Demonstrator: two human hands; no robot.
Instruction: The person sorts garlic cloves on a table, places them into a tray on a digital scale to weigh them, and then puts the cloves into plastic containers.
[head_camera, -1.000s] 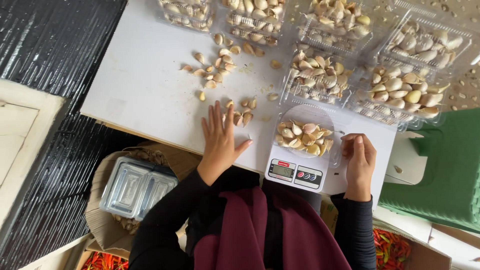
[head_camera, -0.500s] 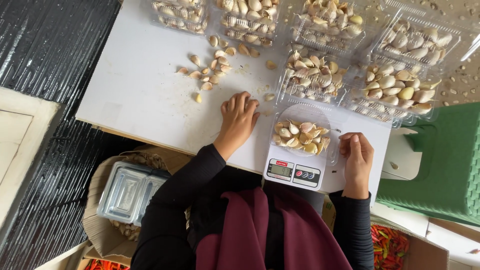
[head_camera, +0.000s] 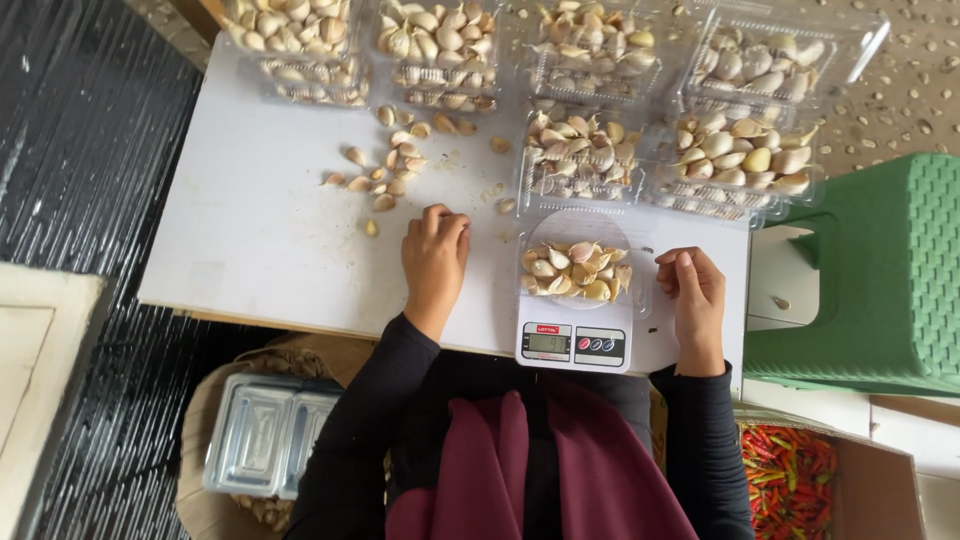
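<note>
A white digital kitchen scale stands at the near edge of the white table. On it sits a clear plastic tray part-filled with garlic cloves. My left hand lies on the table just left of the tray, fingers curled down over loose cloves that it hides. My right hand rests at the tray's right side, its curled fingertips pinching the tray's edge. More loose garlic cloves are scattered on the table beyond my left hand.
Several clear trays filled with garlic line the far side of the table. A green plastic stool stands at the right. Below are a stack of empty clear trays on a sack and a box of chillies.
My left hand slid right toward the scale and curled its spread fingers over the cloves beside the tray. My right hand stayed at the tray's right side.
</note>
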